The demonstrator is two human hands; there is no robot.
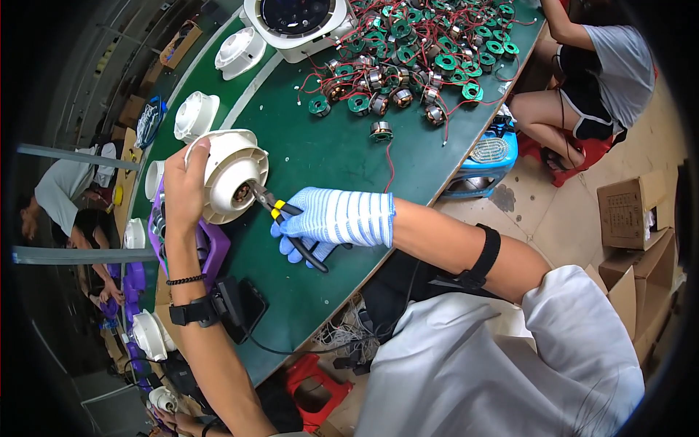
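My bare left hand [186, 186] grips a white round plastic housing [227, 166] from its left side, holding it tilted above the green table. Copper-coloured parts show inside the round opening at the housing's centre. In a blue-and-white striped glove, my right hand [320, 221] is closed around pliers [279, 207] with black and yellow handles. The jaws of the pliers reach the rim of that opening; whether they grip anything there I cannot tell. A purple tray [213, 251] stands partly hidden behind my left forearm.
A heap of small motors with green boards and red wires [408, 54] covers the table's far side, one motor [381, 131] apart. More white housings [196, 115] line the left. A co-worker [611, 80] sits at the far right; cardboard boxes [622, 211] stand on the floor.
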